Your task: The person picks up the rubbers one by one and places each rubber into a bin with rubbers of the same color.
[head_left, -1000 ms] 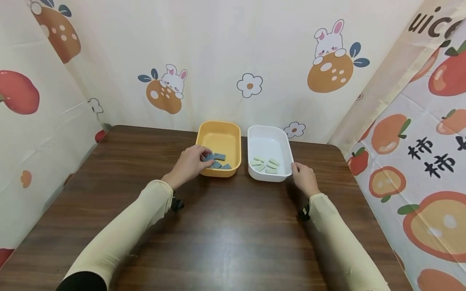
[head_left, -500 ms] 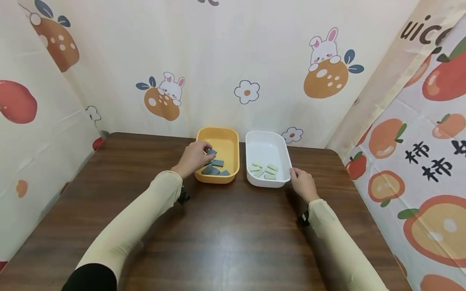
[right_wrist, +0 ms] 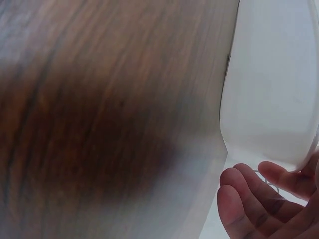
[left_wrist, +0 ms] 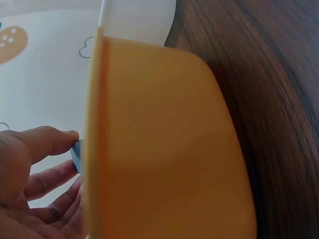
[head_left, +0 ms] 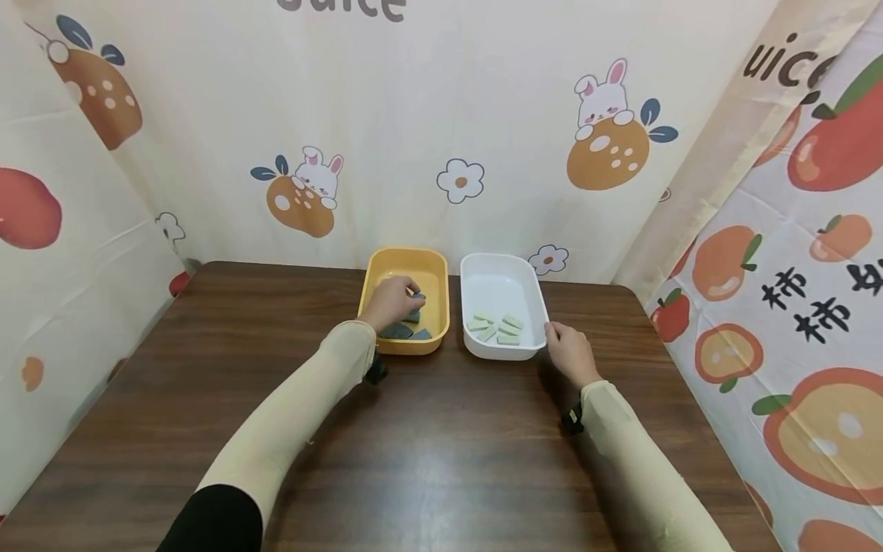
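My left hand (head_left: 388, 302) reaches over the left side of the yellow plastic tub (head_left: 412, 347) and pinches a small blue-grey tile (left_wrist: 77, 155) between thumb and fingers. Below it, several more blue-grey tiles (head_left: 397, 331) lie on the tub's floor, partly hidden by the hand. On the right stands a white plastic tub (head_left: 502, 280) with several pale green tiles (head_left: 508, 340) near its front end. My right hand (head_left: 571, 353) pinches that tub's rim at the front right corner; in the right wrist view its other fingers (right_wrist: 232, 204) hang loosely beside the wall.
Both tubs stand side by side, a narrow gap between them, near the back of the dark wooden table (head_left: 428, 445). A printed curtain (head_left: 400, 100) rises behind the table, and more printed cloth (head_left: 814, 368) hangs at the right.
My left hand has lifted a blue-grey tile from the pile and moved rightward over the yellow tub. The right hand stays at the white tub's corner. The head view has shifted slightly.
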The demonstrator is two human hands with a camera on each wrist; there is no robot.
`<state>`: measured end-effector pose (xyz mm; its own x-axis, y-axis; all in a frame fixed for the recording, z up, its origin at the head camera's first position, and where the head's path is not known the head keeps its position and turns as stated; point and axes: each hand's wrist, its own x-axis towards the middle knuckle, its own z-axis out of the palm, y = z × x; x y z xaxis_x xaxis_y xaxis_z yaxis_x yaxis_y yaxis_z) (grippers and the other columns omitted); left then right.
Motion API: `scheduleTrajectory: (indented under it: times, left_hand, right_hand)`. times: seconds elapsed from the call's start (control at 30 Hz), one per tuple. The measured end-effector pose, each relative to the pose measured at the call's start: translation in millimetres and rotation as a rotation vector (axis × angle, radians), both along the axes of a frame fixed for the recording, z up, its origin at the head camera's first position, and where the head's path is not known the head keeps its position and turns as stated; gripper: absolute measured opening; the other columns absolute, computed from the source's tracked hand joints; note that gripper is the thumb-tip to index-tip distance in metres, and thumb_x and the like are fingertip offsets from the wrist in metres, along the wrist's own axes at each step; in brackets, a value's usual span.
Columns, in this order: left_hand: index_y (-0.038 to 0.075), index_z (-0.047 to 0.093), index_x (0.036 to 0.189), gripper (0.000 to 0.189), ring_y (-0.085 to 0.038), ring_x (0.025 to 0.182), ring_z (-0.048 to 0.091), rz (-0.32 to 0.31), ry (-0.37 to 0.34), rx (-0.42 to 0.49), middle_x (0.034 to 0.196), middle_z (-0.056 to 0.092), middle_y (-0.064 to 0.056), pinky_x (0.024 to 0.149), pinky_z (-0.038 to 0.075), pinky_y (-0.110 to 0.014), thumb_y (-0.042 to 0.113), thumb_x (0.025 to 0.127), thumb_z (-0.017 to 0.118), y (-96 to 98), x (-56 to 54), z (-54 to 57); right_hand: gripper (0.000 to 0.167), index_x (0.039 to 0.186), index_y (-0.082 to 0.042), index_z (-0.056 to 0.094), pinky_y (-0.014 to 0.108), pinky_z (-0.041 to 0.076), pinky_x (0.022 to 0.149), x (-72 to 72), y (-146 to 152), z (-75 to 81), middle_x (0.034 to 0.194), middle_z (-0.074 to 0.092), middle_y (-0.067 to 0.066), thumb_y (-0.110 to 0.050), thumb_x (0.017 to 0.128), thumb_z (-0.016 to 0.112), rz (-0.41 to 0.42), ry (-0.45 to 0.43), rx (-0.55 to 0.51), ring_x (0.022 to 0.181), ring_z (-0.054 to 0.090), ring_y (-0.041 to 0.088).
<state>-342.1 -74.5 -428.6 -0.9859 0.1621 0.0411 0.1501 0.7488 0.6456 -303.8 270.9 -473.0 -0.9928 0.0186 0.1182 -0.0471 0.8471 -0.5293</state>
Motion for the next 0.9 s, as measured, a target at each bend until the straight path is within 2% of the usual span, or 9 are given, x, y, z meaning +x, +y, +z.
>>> scheduleTrajectory:
  times: [0.17, 0.27, 0.4, 0.43, 0.5, 0.6, 0.67, 0.77, 0.9]
  left_hand:
    - [0.006, 0.069, 0.109, 0.026, -0.022, 0.083, 0.065, 0.042, -0.060, 0.035, 0.103, 0.071, -0.010, 0.075, 0.054, -0.034, 0.026, 0.092, 0.064, 11.8, -8.9, -11.8]
    - [0.005, 0.069, 0.104, 0.024, -0.022, 0.081, 0.064, 0.057, -0.063, 0.027, 0.102, 0.071, -0.011, 0.071, 0.053, -0.033, 0.024, 0.091, 0.065, 16.5, -14.6, -18.7]
    - [0.002, 0.070, 0.103, 0.023, -0.023, 0.082, 0.064, 0.040, -0.052, 0.010, 0.103, 0.072, -0.012, 0.073, 0.053, -0.034, 0.021, 0.091, 0.065, 24.6, -17.0, -22.7]
    - [0.003, 0.070, 0.100, 0.020, -0.022, 0.079, 0.063, 0.035, -0.050, 0.003, 0.098, 0.071, -0.010, 0.070, 0.053, -0.032, 0.020, 0.091, 0.065, 26.8, -17.5, -23.9]
    - [0.005, 0.068, 0.084, 0.016, -0.018, 0.065, 0.058, 0.021, -0.048, -0.026, 0.079, 0.067, -0.007, 0.061, 0.049, -0.029, 0.017, 0.091, 0.063, 31.6, -17.8, -25.2]
    - [0.010, 0.054, 0.063, 0.028, -0.014, 0.050, 0.044, 0.008, -0.037, -0.096, 0.057, 0.048, 0.000, 0.049, 0.037, -0.024, 0.013, 0.090, 0.060, 37.5, -18.8, -27.7]
    - [0.013, 0.044, 0.057, 0.035, -0.013, 0.046, 0.039, 0.004, -0.032, -0.144, 0.052, 0.038, 0.001, 0.046, 0.033, -0.024, 0.011, 0.089, 0.057, 40.3, -19.5, -29.2]
    - [0.013, 0.044, 0.058, 0.034, -0.014, 0.049, 0.042, 0.008, -0.022, -0.188, 0.053, 0.039, 0.001, 0.048, 0.036, -0.024, 0.011, 0.089, 0.057, 43.9, -20.5, -31.4]
    - [0.012, 0.047, 0.060, 0.032, -0.016, 0.052, 0.046, 0.007, -0.016, -0.201, 0.055, 0.043, 0.000, 0.051, 0.038, -0.026, 0.012, 0.091, 0.056, 46.2, -23.4, -34.9]
  right_hand:
    - [0.047, 0.128, 0.000, 0.061, 0.045, 0.045, 0.080, 1.4, -0.6, -0.1, 0.111, 0.068, 0.020, -0.031, 0.105, 0.034, -0.004, 0.003, 0.008, 0.088, 0.054, 0.030]
    - [0.047, 0.127, -0.001, 0.062, 0.044, 0.045, 0.079, 0.8, -1.8, -0.7, 0.107, 0.068, 0.019, -0.032, 0.105, 0.035, 0.001, 0.002, 0.013, 0.086, 0.054, 0.029]
    - [0.048, 0.130, 0.000, 0.060, 0.044, 0.045, 0.081, 0.7, -3.0, -1.3, 0.113, 0.068, 0.019, -0.032, 0.105, 0.035, -0.007, -0.011, 0.010, 0.089, 0.055, 0.029]
    - [0.048, 0.132, 0.000, 0.059, 0.045, 0.046, 0.083, 1.0, -3.0, -1.3, 0.117, 0.067, 0.020, -0.032, 0.105, 0.034, -0.008, -0.015, 0.008, 0.091, 0.056, 0.030]
    - [0.048, 0.131, 0.000, 0.059, 0.047, 0.047, 0.086, 1.8, -3.2, -1.5, 0.121, 0.066, 0.020, -0.032, 0.105, 0.035, -0.013, -0.012, 0.005, 0.093, 0.057, 0.030]
    - [0.047, 0.131, 0.000, 0.059, 0.049, 0.047, 0.088, 2.7, -3.2, -1.7, 0.124, 0.065, 0.021, -0.031, 0.105, 0.035, -0.017, -0.006, 0.001, 0.095, 0.057, 0.030]
    - [0.047, 0.130, 0.000, 0.060, 0.049, 0.047, 0.087, 2.6, -3.3, -1.6, 0.123, 0.066, 0.020, -0.031, 0.105, 0.035, -0.019, -0.003, 0.000, 0.094, 0.057, 0.030]
    - [0.047, 0.130, 0.000, 0.060, 0.048, 0.047, 0.087, 1.9, -2.5, -0.9, 0.121, 0.066, 0.020, -0.031, 0.105, 0.035, -0.018, 0.001, 0.003, 0.093, 0.057, 0.029]
    - [0.047, 0.128, 0.000, 0.062, 0.046, 0.047, 0.084, 1.5, -1.9, -0.6, 0.115, 0.068, 0.019, -0.031, 0.105, 0.035, -0.021, 0.010, -0.001, 0.090, 0.057, 0.029]
